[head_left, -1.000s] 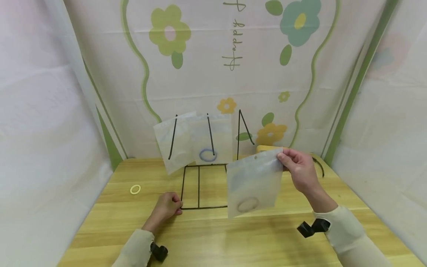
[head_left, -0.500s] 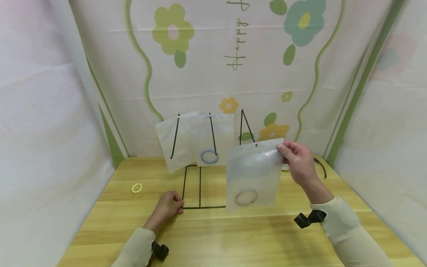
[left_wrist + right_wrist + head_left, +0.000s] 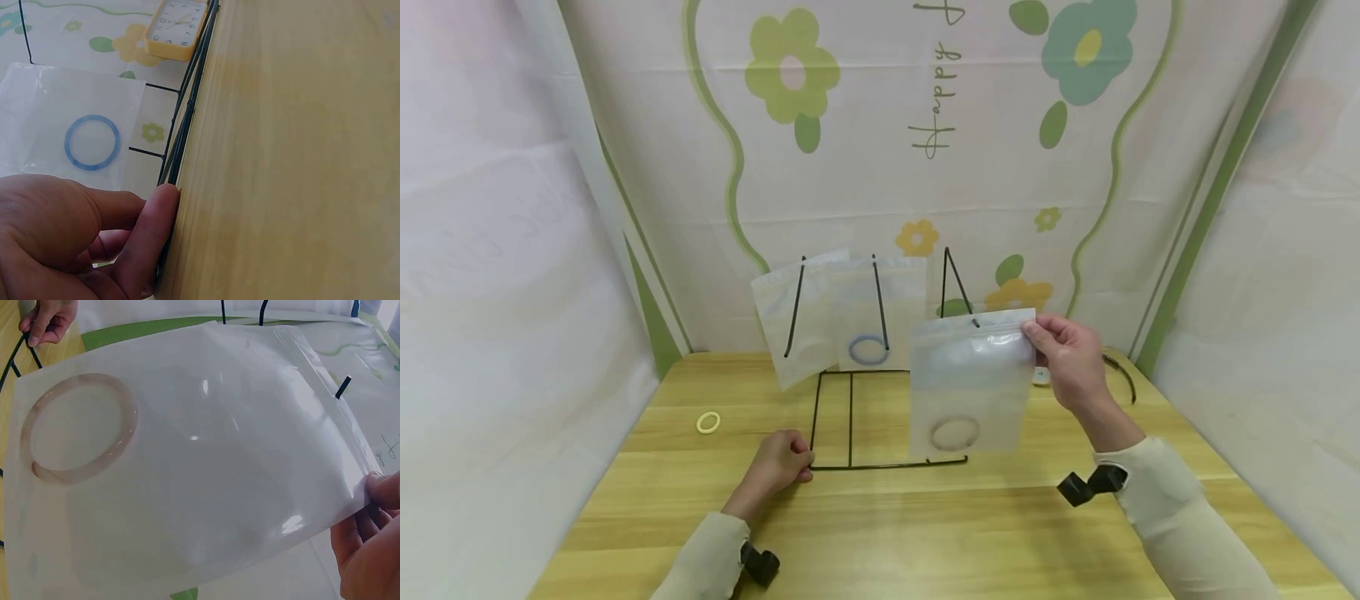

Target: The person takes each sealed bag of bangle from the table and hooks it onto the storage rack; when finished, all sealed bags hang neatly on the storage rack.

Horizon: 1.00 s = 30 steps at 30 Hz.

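My right hand (image 3: 1071, 358) pinches the upper right corner of a translucent zip bag (image 3: 970, 367), with a brownish bangle (image 3: 128, 419) inside. In the right wrist view, a hook tip (image 3: 343, 386) pokes out through the bag near its top edge. That hook belongs to a black wire display rack (image 3: 851, 421). My left hand (image 3: 777, 461) holds the front left corner of the rack's base on the table. Two similar bags hang from the other hooks: a left bag (image 3: 775, 308), tilted, and a middle bag (image 3: 901, 304) containing a blue bangle (image 3: 69, 140).
A pale yellow ring (image 3: 699, 423) lies on the wooden table (image 3: 887, 533) to the left. Behind the rack stands a yellow clock (image 3: 172, 47). A dark curved strip (image 3: 1126, 382) lies at the back right, before a flowered curtain (image 3: 850, 183).
My right hand has raised the bag slightly and brought its top hole onto the right hook, whose tip now shows in front. My left hand stays on the rack corner.
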{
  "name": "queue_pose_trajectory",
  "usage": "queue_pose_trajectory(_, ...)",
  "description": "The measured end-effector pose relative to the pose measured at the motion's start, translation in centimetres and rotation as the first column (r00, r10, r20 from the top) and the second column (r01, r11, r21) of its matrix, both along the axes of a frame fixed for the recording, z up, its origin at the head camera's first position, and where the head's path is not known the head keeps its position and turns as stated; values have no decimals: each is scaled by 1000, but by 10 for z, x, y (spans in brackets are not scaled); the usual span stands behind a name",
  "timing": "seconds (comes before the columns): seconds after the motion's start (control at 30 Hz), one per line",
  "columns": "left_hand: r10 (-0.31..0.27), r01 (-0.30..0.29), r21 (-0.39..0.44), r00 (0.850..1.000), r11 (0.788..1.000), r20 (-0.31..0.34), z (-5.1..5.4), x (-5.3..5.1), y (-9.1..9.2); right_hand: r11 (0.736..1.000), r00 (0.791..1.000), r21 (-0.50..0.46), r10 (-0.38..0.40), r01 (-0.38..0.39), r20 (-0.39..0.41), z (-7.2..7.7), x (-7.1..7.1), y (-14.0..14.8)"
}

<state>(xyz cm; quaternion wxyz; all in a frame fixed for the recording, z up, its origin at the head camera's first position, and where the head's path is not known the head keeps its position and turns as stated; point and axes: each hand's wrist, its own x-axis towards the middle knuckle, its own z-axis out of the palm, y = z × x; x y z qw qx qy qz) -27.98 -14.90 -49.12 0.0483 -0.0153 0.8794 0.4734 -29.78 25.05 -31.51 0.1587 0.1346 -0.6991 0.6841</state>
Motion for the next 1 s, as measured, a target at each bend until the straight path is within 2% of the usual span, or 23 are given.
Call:
queue_pose_trajectory(0.17, 1, -1, -1, 1000, 1000, -6, 0, -1, 0, 997, 999, 59, -52, 51, 15, 1, -8, -2)
queue_pose_trajectory(0.3, 1, -1, 0, 1000, 1000, -7, -1, -2, -1, 995, 997, 66, -71, 70, 18, -1, -18, -4)
queue_pose_trajectory(0.53, -2, 2, 8, 1000, 1000, -12, -2, -2, -1, 996, 995, 13, -90, 89, 47, -1, -35, -7)
queue_pose_trajectory(1.0, -5, 5, -2, 1000, 1000, -2, -1, -3, -1, 974, 970, 120, -209, 194, 127, 7, -72, -15)
